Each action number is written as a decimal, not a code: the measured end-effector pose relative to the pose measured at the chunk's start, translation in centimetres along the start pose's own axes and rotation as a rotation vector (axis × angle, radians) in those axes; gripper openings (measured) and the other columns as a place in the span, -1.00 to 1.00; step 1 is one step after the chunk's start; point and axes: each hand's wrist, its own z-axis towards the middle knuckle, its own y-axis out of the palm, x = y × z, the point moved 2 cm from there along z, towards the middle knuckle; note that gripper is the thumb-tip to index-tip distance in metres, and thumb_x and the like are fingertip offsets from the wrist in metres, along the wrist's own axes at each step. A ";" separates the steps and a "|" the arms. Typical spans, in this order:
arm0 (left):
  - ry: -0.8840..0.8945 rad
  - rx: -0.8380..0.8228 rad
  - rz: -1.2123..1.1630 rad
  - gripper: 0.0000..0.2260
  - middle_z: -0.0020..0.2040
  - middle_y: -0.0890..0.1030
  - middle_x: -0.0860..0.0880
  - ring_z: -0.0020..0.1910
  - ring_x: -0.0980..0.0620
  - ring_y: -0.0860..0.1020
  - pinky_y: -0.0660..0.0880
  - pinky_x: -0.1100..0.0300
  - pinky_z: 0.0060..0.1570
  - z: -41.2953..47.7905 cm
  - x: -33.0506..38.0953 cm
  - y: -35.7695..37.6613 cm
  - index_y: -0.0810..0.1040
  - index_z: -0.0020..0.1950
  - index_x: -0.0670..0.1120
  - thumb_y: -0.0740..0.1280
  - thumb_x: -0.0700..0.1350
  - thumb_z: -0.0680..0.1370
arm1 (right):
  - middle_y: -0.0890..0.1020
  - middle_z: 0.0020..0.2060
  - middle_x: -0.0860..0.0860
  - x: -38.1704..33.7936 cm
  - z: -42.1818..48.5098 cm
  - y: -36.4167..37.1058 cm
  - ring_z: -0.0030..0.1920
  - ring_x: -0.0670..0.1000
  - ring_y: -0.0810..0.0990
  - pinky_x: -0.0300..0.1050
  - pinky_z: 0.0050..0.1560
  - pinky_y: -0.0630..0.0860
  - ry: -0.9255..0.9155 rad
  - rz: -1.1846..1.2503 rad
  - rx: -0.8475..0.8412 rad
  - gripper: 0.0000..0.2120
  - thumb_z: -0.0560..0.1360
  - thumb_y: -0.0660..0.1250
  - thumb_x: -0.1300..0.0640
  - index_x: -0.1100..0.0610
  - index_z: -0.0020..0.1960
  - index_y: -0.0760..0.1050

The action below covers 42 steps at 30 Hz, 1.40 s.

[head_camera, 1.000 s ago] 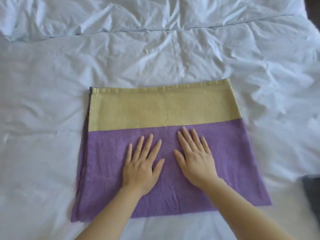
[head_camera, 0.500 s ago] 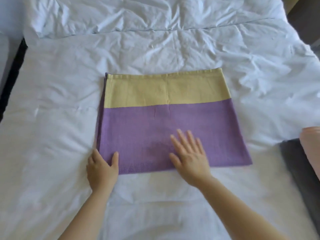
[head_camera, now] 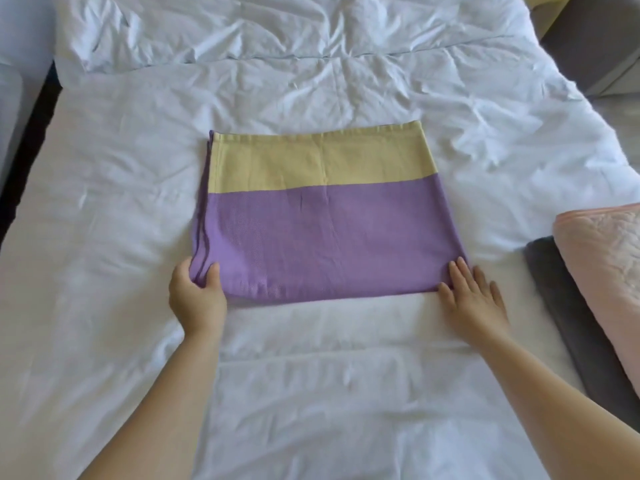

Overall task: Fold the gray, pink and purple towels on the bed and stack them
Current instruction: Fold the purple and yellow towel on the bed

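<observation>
We are looking down on a bed (head_camera: 138, 220) that is wearing a white sheet, wrinkled most of all toward the far side, where a white duvet (head_camera: 277, 26) is lying across the head end. A long crease is running across the sheet close to us. Along the bed's left edge a dark strip (head_camera: 31, 133) is showing, and past the far right corner a gray piece of furniture (head_camera: 595, 46) is standing.

The purple towel (head_camera: 329, 237) is lying folded in the middle of the bed, with its yellow band (head_camera: 311, 161) on the far side. Our left hand (head_camera: 197, 296) is pinching its near left corner, the thumb on top and the fingers curling round the layered edge. Our right hand (head_camera: 474, 299) is resting flat at the near right corner, its fingers straight and slightly spread, the tips touching the cloth.

At the bed's right edge the pink towel (head_camera: 602, 265) is lying on top of the gray towel (head_camera: 568, 313), well apart from the purple one.
</observation>
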 end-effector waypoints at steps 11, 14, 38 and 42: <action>0.746 -0.344 0.047 -0.78 -0.07 0.60 -0.23 -0.06 -0.24 0.55 0.37 0.10 0.00 -11.4 16.7 12.7 0.60 0.09 -0.25 0.37 -0.34 0.45 | 0.64 0.08 0.07 4.1 0.6 -5.5 0.06 0.03 0.58 -0.05 0.13 0.46 0.107 0.858 0.203 -0.77 0.53 0.28 0.17 0.11 0.18 0.51; 0.846 -0.462 0.069 -0.83 -0.11 0.60 -0.21 -0.09 -0.23 0.54 0.47 -0.01 -0.06 -16.9 17.9 17.5 0.61 0.06 -0.23 0.36 -0.30 0.48 | 0.67 -0.08 0.09 5.1 1.6 -6.1 -0.05 0.05 0.64 0.07 0.12 0.54 0.131 1.070 0.160 -0.86 0.52 0.29 0.22 0.11 0.07 0.53; 0.526 -0.360 0.424 -0.53 0.08 0.57 -0.19 0.02 -0.26 0.54 0.57 -0.06 -0.07 -14.6 5.4 11.2 0.63 0.13 -0.16 0.31 -0.51 0.31 | 0.59 -0.09 0.24 3.7 4.8 -4.6 -0.19 0.16 0.62 0.10 -0.05 0.58 0.084 0.954 -0.287 -0.72 0.36 0.50 0.28 0.14 -0.06 0.43; 0.516 -0.413 0.352 -0.68 0.04 0.55 -0.10 -0.02 -0.14 0.53 0.50 0.03 0.03 -13.2 6.0 10.7 0.66 0.04 -0.13 0.30 -0.21 0.32 | 0.54 -0.14 0.02 2.3 5.8 -5.8 -0.27 -0.03 0.55 -0.11 -0.23 0.52 0.039 0.797 -0.190 -0.70 0.37 0.49 0.13 0.07 -0.01 0.41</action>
